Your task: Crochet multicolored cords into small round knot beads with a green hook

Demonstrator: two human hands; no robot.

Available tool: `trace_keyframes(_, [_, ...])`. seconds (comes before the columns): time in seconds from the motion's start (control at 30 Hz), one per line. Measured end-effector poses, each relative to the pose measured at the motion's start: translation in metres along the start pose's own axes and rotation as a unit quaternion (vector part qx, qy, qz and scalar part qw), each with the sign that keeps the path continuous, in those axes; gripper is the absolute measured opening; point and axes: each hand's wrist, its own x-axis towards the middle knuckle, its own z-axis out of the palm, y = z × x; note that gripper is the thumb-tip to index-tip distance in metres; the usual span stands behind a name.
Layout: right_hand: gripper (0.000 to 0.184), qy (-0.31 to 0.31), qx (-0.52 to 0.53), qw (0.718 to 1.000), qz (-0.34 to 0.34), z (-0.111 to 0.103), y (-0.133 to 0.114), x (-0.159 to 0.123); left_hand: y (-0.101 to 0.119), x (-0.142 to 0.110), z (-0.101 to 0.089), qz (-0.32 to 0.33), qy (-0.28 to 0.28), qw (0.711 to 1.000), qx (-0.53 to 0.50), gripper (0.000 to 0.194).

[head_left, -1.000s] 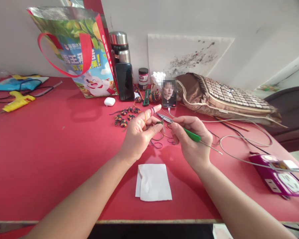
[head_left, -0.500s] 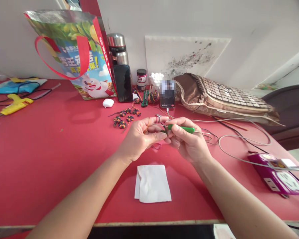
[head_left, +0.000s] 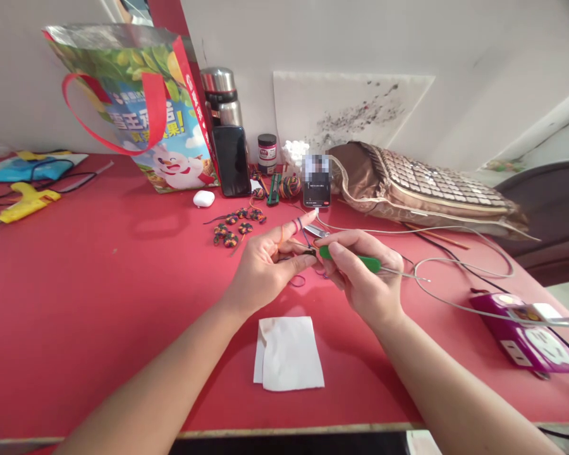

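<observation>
Beyond the green-handled hook [head_left: 370, 263] stands a lidded jar [head_left: 267, 153], contents hidden.

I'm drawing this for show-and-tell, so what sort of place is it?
Probably a craft spot, at home or in a shop, I can't tell. The colorful yarn pieces, the yellow glue gun and the green-handled tool in the right hand suggest it.

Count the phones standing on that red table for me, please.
2: a dark-screened phone in front of the steel flask, and a lit phone beyond the left hand. More could be hidden behind the big bag.
</observation>
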Motion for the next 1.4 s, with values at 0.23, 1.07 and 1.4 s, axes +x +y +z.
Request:
trace_keyframes(0.23, [0.02, 0.031, -0.045, 0.998, -0.011, 0.005, 0.002, 0.002, 0.001, -0.001, 0.002, 0.015, 0.003, 1.0, 0.0, 0.068])
trace_keyframes(1.07, [0.022, 0.023, 0.248, 0.957, 0.151, 0.012, 0.013, 0.009, 0.001, 0.006, -0.002, -0.104, 0.004, 0.945, -0.312, 0.071])
trace_keyframes(1.4, [0.021, 0.024, 0.254, 0.951, 0.178, 0.012, 0.014, 0.008, -0.001, 0.003, 0.001, -0.086, -0.015, 0.979, -0.186, 0.107])
